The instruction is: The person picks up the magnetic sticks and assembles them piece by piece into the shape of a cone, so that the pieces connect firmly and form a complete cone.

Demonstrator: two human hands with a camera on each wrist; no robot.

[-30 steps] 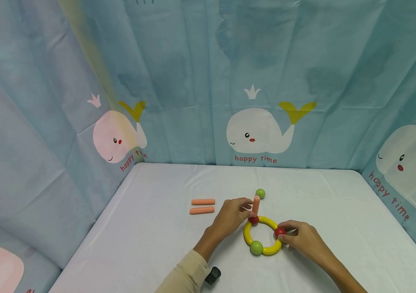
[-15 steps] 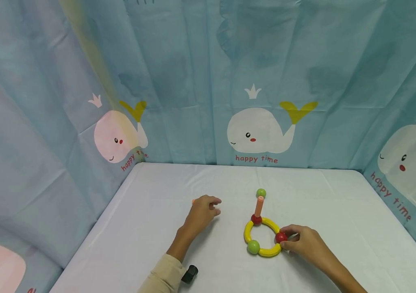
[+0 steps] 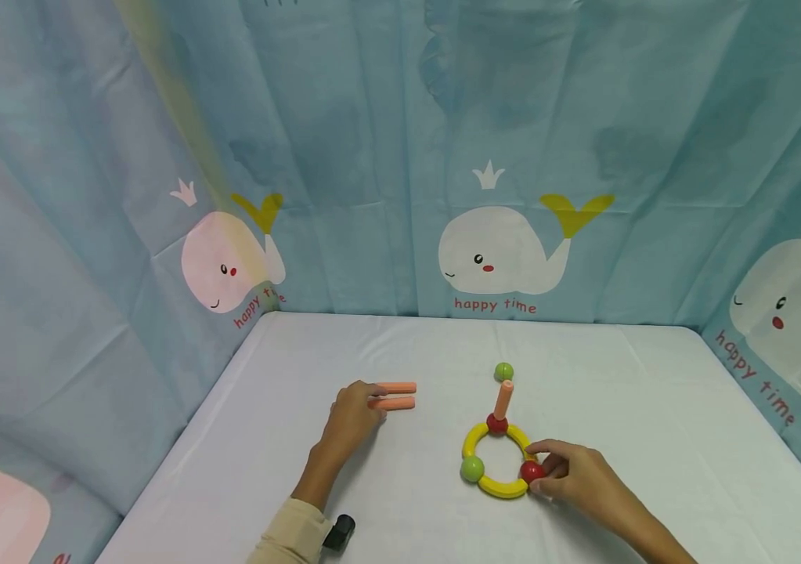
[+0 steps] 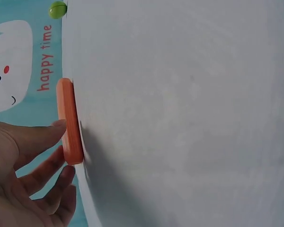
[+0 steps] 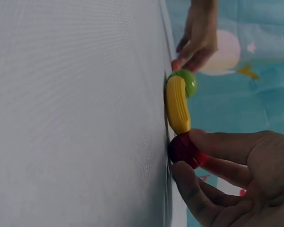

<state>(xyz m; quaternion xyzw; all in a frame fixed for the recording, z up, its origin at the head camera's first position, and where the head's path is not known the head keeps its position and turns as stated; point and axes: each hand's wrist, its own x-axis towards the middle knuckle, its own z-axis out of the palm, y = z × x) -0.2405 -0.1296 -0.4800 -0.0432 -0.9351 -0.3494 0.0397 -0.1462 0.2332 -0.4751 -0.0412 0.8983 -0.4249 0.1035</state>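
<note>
My left hand (image 3: 354,415) reaches the left ends of two orange rods lying side by side. In the left wrist view its thumb and fingers close around the nearer orange rod (image 4: 70,123), which still lies on the table. With thumb and finger, my right hand (image 3: 572,470) pinches a red ball (image 3: 531,471) on the right of a ring. Yellow curved pieces (image 3: 502,488) form that ring, along with a green ball (image 3: 472,469) at its left and another red ball (image 3: 496,424) at the back. From the back ball an upright orange rod (image 3: 504,400) rises, slightly tilted.
Behind the ring sits a loose green ball (image 3: 503,372). The farther orange rod (image 3: 400,387) lies parallel to the gripped one. A black device (image 3: 340,532) is at the left sleeve. Blue whale-print curtains (image 3: 344,157) border the white table (image 3: 618,376).
My left hand has left the upright rod and moved left to the two lying rods. The ring has turned clockwise, its right red ball coming nearer with my right hand.
</note>
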